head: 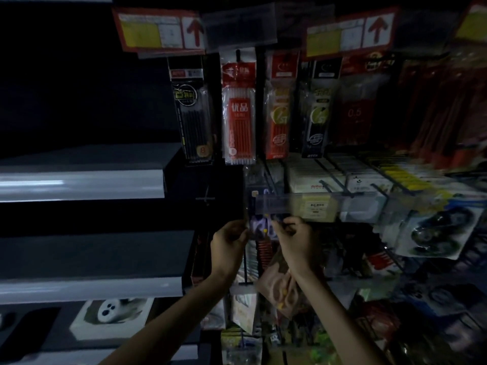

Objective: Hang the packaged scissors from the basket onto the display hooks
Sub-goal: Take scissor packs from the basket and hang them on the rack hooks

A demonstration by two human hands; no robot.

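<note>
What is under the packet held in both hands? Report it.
Below the scissors packet, pinched by left hand and right hand, is a pink packet. The right forearm covers its upper part; its hook is hidden.

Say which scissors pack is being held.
The purple pack, gripped from both sides by the left hand and right hand; the pink pack hangs lower, beside the right wrist.

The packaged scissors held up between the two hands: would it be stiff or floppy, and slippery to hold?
The packaged scissors are probably fairly stiff: they stand upright though the left hand and right hand pinch only the side edges. The clear wrapping looks smooth, so it may slip. Likely light, since a pinch alone carries it.
</note>
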